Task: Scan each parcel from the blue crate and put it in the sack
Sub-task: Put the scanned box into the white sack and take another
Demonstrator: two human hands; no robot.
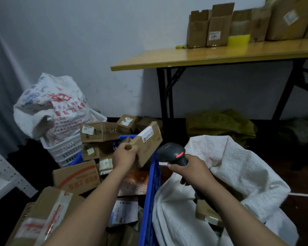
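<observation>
My left hand (pixel 125 156) grips a small brown cardboard parcel (pixel 148 144) with a white label, held tilted above the blue crate (pixel 150 192). My right hand (pixel 189 172) grips the handle of a black barcode scanner (pixel 172 152) whose red light glows; its head points toward the parcel from the right. The crate is full of several cardboard parcels. To the right of the crate lies the open white woven sack (pixel 238 173), with a brown box (pixel 205 213) visible inside its mouth under my right forearm.
A wooden folding table (pixel 212 56) with cardboard boxes stands behind the sack. A full printed white sack (pixel 52 107) sits on a white basket (pixel 66 148) at the left. Loose parcels are stacked behind the crate. Green sacks (pixel 220 125) lie under the table.
</observation>
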